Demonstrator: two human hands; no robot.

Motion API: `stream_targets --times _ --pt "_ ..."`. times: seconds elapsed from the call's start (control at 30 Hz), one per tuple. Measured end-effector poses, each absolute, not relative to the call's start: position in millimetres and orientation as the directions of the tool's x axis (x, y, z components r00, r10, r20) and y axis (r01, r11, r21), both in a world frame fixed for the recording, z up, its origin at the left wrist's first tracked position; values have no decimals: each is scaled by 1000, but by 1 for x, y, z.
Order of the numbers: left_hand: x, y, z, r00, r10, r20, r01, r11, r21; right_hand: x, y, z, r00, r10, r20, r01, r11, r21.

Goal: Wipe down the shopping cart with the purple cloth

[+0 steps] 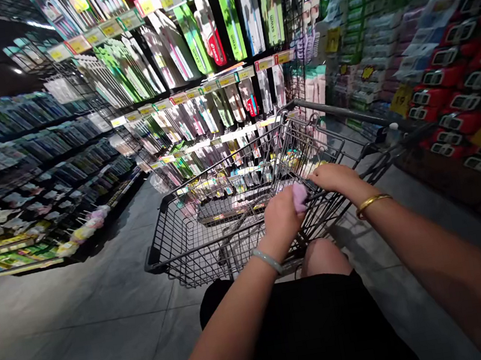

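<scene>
A dark wire shopping cart (194,236) stands in front of me in a shop aisle, tilted in the view. My left hand (281,219) is closed on the cart's handle, with a small pink-purple thing (300,196) pinched against it. A pale bangle sits on that wrist. My right hand (334,177) grips the handle just to the right, fingers curled over the bar; a gold bangle circles that wrist. The basket holds a few flat packets (223,186), hard to make out through the wire.
Shelves of hanging toothbrush packs (201,46) with yellow price tags rise behind the cart. More shelving (28,165) runs along the left. Stacked red and white boxes (455,67) line the right. Grey tiled floor (70,316) stretches to the left. My black skirt and knee show below.
</scene>
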State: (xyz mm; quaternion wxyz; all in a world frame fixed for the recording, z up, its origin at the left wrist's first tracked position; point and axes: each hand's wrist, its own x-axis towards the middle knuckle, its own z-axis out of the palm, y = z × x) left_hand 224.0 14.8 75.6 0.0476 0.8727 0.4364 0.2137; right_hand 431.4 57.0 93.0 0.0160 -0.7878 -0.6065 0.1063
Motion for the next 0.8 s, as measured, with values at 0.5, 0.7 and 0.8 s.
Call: stream_targets --times 0.5,0.7,0.8 --pt "205 -3 48 481 720 500 810 -583 61 418 49 99 265 961 -83 958 -272 -89" --pt "198 -5 51 556 688 467 747 -660 84 359 42 106 115 992 51 980 -105 -167" --pt "178 -4 58 535 717 446 759 -640 119 333 43 105 108 994 -23 967 -110 -230"
